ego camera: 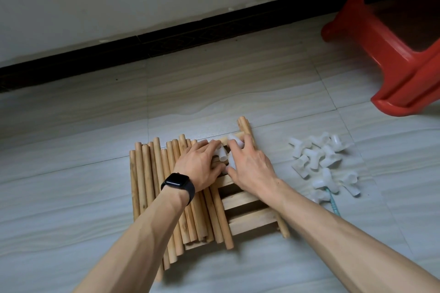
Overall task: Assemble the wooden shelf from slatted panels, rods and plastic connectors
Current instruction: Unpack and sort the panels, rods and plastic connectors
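now the left hand (200,164) and right hand (250,164) each curl fingers round a connector (222,154) over the panel (247,211). loose rods (152,185) heaped there may roll off if a wrist nudges them. spares (323,162) lie near on the floor (214,102).

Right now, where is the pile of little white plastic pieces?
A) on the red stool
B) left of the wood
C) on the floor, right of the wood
C: the pile of white connectors lies on the floor tiles, right of the wooden rods and slatted panel.
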The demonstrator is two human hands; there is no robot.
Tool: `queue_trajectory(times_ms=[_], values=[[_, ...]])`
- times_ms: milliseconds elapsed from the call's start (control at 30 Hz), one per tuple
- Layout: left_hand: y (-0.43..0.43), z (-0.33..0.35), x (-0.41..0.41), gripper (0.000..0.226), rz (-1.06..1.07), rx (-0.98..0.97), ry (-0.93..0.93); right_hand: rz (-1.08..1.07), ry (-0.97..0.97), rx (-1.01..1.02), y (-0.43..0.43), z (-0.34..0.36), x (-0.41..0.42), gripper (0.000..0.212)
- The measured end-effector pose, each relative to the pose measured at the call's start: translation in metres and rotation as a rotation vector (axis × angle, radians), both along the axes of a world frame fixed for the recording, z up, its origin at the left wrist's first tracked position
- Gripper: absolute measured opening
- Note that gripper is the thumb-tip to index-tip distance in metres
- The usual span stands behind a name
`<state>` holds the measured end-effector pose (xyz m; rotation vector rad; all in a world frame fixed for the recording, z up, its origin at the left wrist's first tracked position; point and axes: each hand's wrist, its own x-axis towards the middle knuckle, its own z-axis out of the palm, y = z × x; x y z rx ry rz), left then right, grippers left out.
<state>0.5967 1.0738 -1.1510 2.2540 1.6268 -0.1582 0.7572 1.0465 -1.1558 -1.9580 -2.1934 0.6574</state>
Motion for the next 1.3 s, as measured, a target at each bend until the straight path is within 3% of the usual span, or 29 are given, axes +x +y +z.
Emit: queue_trajectory(times_ms=[167,433,733,1000,1133,1200,1300], values=[[0.007,0.002,0.001,0.057,0.051,-0.031,-0.042,-0.089,0.178,-0.030,0.003,-0.003,0.005,0.032],[0.019,0.014,0.004,0.053,0.068,-0.141,-0.022,-0.060,0.160,-0.024,0.003,-0.005,0.001,0.037],[0.031,0.036,-0.004,0.060,0.108,-0.169,-0.019,-0.214,0.470,-0.077,0.003,-0.003,0.002,0.029],[0.043,0.053,0.018,0.057,0.166,-0.192,-0.281,-0.610,0.908,-0.037,0.006,0.009,0.054,0.029],[0.055,0.052,0.068,0.054,0.107,-0.122,-0.361,-0.948,1.091,0.038,0.015,0.006,0.111,0.049],[0.059,0.042,0.096,0.053,0.085,-0.115,-0.347,-1.059,1.056,0.082,0.023,0.000,0.143,0.059],[0.061,0.021,0.139,0.052,0.054,-0.134,-0.248,-1.064,0.809,0.096,0.032,-0.007,0.181,0.062]])
